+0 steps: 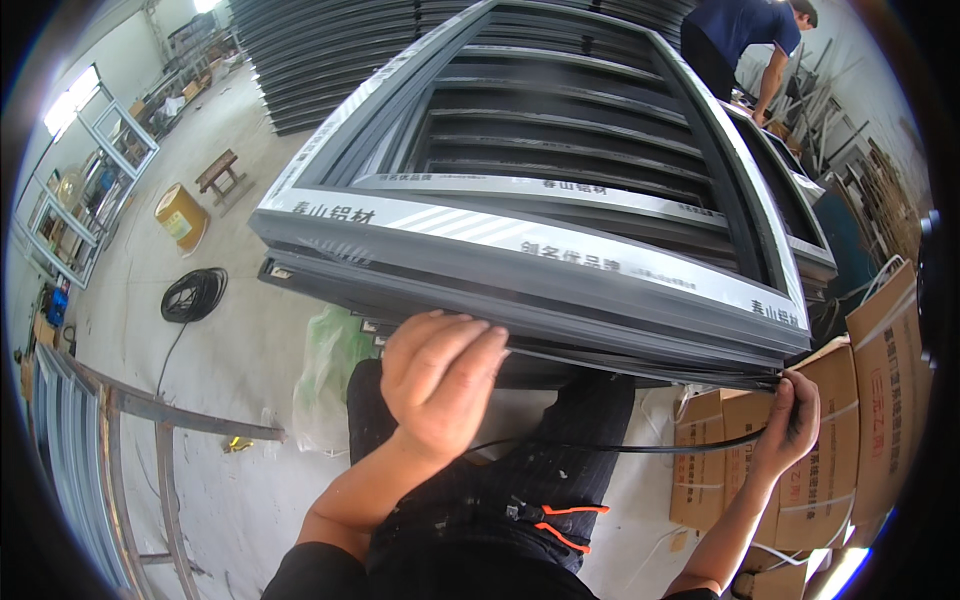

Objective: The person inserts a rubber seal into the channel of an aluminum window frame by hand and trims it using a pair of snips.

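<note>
- Two bare hands work at the near edge of a dark grey aluminium window frame [560, 270], a stack of smooth, straight-profiled sections with pale protective film strips along the top faces.
- Left hand [437, 385] lies palm-down against the frame's lower front edge, fingers curled over and pressing onto the lip; it grips nothing loose that can be seen.
- Right hand [790, 420] is closed narrowly around a thin black rubber strip [620, 447], pinching it just below the frame's near right corner.
- From that pinch the strip runs up into the corner and along the underside of the frame's edge; its free length sags in a shallow curve back toward the left wrist, slim and flexible against the rigid metal.
- Below the frame edge there is open room over the person's dark trousers [520, 480]; brown cardboard boxes [870, 400] crowd close on the right side.
- Left of the frame, the concrete floor [200, 400] holds a black coil of cord [193, 295], a yellow bucket [181, 214] and a small wooden stool [221, 175], all well apart from the hands.
- Another person [745, 40] in a blue shirt bends over at the far right corner.
</note>
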A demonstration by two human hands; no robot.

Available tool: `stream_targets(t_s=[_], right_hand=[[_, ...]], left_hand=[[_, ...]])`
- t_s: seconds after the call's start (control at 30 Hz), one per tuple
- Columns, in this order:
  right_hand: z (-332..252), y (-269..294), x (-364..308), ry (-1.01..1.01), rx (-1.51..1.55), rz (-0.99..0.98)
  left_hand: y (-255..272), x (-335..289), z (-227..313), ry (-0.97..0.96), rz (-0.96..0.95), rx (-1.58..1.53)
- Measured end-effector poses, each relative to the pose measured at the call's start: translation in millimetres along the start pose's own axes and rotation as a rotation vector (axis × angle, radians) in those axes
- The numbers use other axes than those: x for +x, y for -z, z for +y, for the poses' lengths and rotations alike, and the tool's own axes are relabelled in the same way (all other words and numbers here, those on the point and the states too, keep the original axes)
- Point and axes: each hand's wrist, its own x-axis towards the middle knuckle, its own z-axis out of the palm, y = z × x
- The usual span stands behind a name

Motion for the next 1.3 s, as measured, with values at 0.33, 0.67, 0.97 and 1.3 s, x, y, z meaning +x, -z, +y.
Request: stream_targets(t_s=[0.33,0.67,0.97,1.3], right_hand=[[-4.7,4.5,7.2,-0.022,0.13,-0.094],[7.6,9.4,14.2,-0.216,0.438,-0.253],[5.5,6.3,17.8,-0.256,0.506,-0.293],[10.5,10.0,11.6,-0.194,0.351,-0.284]], left_hand=[[-35.3,-7.3,23.6,-0.1,0.08,-0.112],[-59.2,-3.2,60.6,-0.052,0.077,-0.118],[-71.3,5.5,101.6,-0.026,-0.07,-0.183],[-45.5,-6.6,45.5,-0.144,-0.031,-0.166]])
